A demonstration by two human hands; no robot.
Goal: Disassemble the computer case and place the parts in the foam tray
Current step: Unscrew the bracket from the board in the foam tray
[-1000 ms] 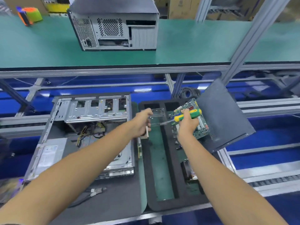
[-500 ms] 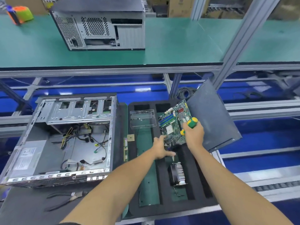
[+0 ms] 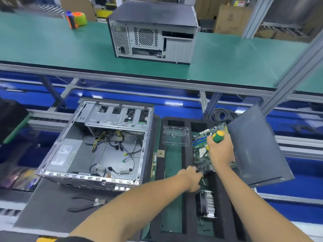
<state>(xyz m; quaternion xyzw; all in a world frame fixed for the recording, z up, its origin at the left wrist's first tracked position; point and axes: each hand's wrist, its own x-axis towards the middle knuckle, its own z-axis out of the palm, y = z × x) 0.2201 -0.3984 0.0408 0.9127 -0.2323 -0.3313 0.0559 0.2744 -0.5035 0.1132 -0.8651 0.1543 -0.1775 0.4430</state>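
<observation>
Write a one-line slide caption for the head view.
Both hands work the motherboard over the foam tray, the right hand also gripping a screwdriver, beside the opened computer case.

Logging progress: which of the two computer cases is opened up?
The near grey metal case lying beside the black foam tray, cables exposed; the far case on the green bench stays closed.

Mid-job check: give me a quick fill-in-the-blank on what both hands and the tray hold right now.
1. The right hand grips a screwdriver with a green and ____ handle.
2. The left hand touches the near edge of the ____.
3. In the foam tray, the heatsink lies ____ the camera than the motherboard.
4. The pliers lie in front of the open ____.

Missing words: yellow; motherboard; nearer; case
</observation>
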